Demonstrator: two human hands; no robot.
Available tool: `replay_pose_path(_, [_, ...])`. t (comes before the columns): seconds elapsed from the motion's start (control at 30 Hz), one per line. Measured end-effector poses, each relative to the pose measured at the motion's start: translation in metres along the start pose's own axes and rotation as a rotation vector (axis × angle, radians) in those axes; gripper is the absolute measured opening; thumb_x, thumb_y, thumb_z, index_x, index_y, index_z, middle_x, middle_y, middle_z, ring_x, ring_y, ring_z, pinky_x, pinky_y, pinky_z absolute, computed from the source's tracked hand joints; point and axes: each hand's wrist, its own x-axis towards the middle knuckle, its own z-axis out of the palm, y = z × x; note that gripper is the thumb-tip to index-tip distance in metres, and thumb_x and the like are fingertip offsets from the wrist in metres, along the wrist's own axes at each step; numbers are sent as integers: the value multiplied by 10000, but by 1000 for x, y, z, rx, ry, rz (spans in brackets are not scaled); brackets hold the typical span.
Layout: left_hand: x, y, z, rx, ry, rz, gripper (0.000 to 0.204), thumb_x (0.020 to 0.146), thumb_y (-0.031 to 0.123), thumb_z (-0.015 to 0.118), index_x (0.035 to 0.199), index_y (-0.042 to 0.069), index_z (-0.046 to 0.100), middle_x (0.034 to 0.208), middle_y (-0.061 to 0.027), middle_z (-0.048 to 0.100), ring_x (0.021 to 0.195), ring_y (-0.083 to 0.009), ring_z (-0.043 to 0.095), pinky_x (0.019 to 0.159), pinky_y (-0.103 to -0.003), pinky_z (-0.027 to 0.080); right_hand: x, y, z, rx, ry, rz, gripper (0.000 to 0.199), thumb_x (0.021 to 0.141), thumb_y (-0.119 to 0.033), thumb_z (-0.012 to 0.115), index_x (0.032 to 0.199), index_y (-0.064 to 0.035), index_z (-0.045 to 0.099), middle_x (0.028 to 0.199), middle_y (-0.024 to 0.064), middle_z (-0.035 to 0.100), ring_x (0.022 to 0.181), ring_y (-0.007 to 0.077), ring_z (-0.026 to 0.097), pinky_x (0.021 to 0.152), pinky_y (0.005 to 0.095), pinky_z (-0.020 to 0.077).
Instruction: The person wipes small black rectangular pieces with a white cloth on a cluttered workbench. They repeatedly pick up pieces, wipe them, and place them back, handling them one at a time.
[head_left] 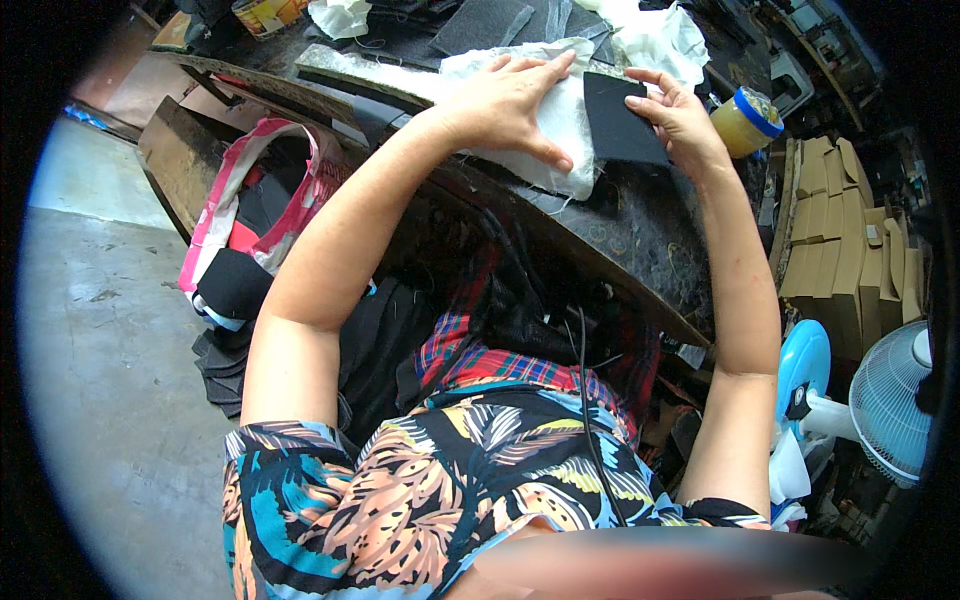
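Note:
My left hand (520, 108) lies with fingers spread over a white cloth-covered pad (568, 130) on the dark worktable (650, 225). The pad has frayed threads along its near edge. A flat black piece of material (618, 120) is pinched at its right edge between the thumb and fingers of my right hand (675, 118). Its left edge borders the white pad. Just right of that hand stands a jar (745, 122) with a blue rim and yellowish contents.
Dark sheets (480, 25) and crumpled white material (660, 45) lie at the table's back. A pink-and-white bag (215, 215) with black pieces stands at left, near stacked black pieces (218, 365). Cardboard boxes (830, 240) and a fan (895, 400) are at right.

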Motion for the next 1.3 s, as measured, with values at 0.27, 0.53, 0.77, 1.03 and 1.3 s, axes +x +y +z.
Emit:
replay_pose_path(0.27, [0, 3, 0, 1, 24, 15, 1275, 590, 712, 787, 1537, 27, 277, 1440, -253, 474, 1389, -375, 398, 1196, -450, 221, -2, 16, 7, 86, 51, -24, 446, 899, -30, 686, 1309, -32, 509, 1027, 90, 674, 871, 113, 674, 689, 217, 576])
replay_pose_path(0.53, [0, 2, -2, 51, -8, 56, 1083, 635, 686, 768, 1505, 156, 400, 1498, -157, 441, 1417, -343, 355, 1187, -478, 226, 4, 10, 11, 3, 62, -57, 469, 884, -32, 697, 1311, -25, 502, 1019, 93, 679, 856, 122, 677, 665, 218, 569])
replay_pose_path(0.77, [-1, -1, 1, 120, -30, 81, 943, 672, 694, 739, 1446, 210, 504, 1527, -110, 419, 1428, -330, 334, 1188, -485, 220, -7, 5, 18, 29, 65, -86, 573, 844, -23, 739, 1357, -43, 486, 988, 84, 672, 848, 110, 672, 655, 208, 561])
replay_pose_path(1.03, [1, -7, 13, 131, 50, 106, 954, 658, 776, 695, 1415, 215, 546, 1504, -126, 449, 1422, -324, 353, 1185, -486, 224, -13, 4, 22, -27, 47, -162, 649, 817, -21, 759, 1397, -74, 472, 947, 66, 656, 807, 116, 661, 665, 203, 560])
replay_pose_path(1.3, [1, -5, 3, 109, -6, 122, 979, 653, 757, 703, 1424, 178, 528, 1492, -141, 458, 1414, -328, 365, 1175, -492, 236, -9, 12, 26, -28, 54, -252, 642, 779, 61, 707, 1364, -87, 487, 928, 74, 672, 809, 117, 646, 674, 244, 547])
